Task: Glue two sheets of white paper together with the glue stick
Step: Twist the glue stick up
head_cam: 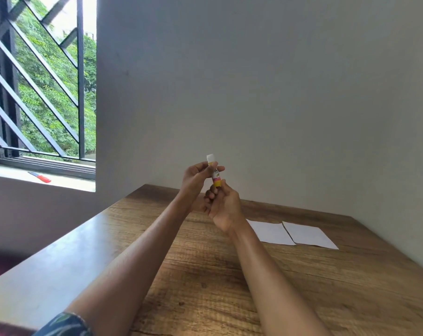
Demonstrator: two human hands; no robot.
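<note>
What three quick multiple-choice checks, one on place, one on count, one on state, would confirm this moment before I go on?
1. Where is the glue stick?
A. lying on the table
B. held upright in the air by both hands
C. on the windowsill

2. How many white sheets lie on the table?
A. one
B. two
C. four

3. How do the sheets lie?
A. flat, side by side
B. stacked
C. crumpled

Answers: 1 B, the left hand grips its upper part and the right hand its base. 2 B, left sheet and right sheet. 3 A, both flat, edges adjoining.
</note>
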